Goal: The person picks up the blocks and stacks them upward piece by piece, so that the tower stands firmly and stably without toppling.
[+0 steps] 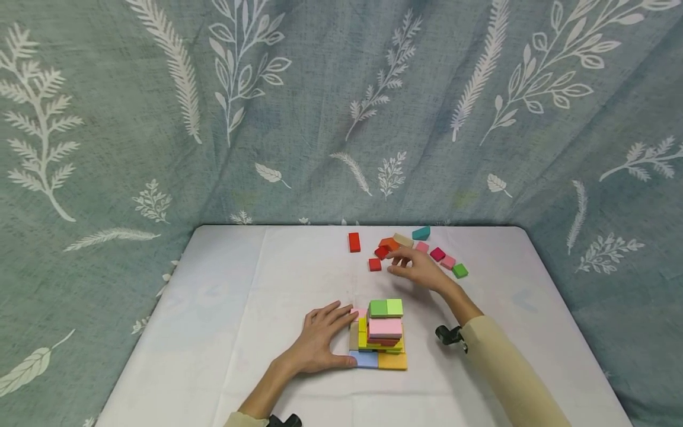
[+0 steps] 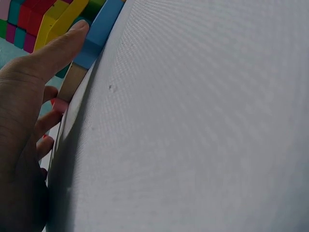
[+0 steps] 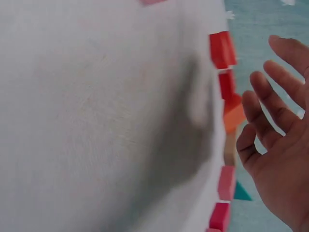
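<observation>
A stacked structure of wooden blocks [image 1: 385, 328] stands on the table, with green on top, then pink, red and yellow layers. At its foot lie a blue block [image 1: 365, 359] and an orange-yellow block [image 1: 392, 361]. My left hand [image 1: 320, 341] lies along the structure's left side with fingers spread, thumb tip at the blue block and fingertips near a pink block [image 1: 358, 313]. Over the loose blocks further back hovers my right hand [image 1: 421, 270], its fingers loosely bent and nothing in them. In the right wrist view, orange and red blocks [image 3: 222, 50] appear beyond its fingers.
Near the table's far edge are a red block [image 1: 354, 242], a small red cube [image 1: 375, 264], a teal block [image 1: 421, 233], a beige block [image 1: 403, 240], pink blocks and a green block [image 1: 460, 270]. A patterned cloth [image 1: 320, 118] hangs behind the white table [image 1: 288, 267].
</observation>
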### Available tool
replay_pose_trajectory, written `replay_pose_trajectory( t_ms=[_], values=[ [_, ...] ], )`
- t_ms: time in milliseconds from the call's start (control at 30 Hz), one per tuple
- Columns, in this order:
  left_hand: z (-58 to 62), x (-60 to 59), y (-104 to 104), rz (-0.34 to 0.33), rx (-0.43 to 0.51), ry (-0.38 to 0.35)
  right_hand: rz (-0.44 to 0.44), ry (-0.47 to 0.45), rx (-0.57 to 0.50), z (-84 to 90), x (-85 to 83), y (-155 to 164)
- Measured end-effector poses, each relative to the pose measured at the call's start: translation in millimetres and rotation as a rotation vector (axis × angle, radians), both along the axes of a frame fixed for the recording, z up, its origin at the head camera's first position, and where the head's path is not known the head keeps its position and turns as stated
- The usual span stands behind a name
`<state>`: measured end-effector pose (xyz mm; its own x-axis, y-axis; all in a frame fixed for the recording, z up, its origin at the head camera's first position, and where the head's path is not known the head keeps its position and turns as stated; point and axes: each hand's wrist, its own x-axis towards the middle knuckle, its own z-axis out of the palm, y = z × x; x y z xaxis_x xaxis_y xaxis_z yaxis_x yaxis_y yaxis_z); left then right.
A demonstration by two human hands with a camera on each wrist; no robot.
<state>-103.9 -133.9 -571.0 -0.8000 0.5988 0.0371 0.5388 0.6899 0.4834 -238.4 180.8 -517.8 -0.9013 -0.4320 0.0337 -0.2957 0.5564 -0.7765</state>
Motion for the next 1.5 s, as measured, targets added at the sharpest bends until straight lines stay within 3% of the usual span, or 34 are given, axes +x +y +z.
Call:
replay_pose_trajectory(
  t_ms=[200, 333, 567, 833, 1133, 1500],
  values=[
    [0.3, 0.0, 0, -0.008, -0.003, 0.001, 0.011, -0.056, 0.095, -19.9, -13.6, -14],
    [-0.5, -0.1, 0, -0.007, -0.004, 0.006, 0.013, -0.034, 0.165, -26.0, -18.1, -24],
    [-0.7, -0.5, 0, -0.005, -0.006, 0.016, -0.026, 0.012, 0.238, -27.9, -18.1, -31],
    [0.7, 0.2, 0, -0.005, 0.002, 0.002, -0.052, 0.003, 0.22, -23.6, -12.0, -29],
    [1.2, 0.2, 0, -0.007, -0.01, 0.009, -0.028, 0.122, 0.064, 7.9, 8.1, -20],
    [2.2, 0.8, 0, -0.002, 0.007, 0.001, 0.044, 0.188, 0.037, 79.4, 61.3, -2]
  ],
)
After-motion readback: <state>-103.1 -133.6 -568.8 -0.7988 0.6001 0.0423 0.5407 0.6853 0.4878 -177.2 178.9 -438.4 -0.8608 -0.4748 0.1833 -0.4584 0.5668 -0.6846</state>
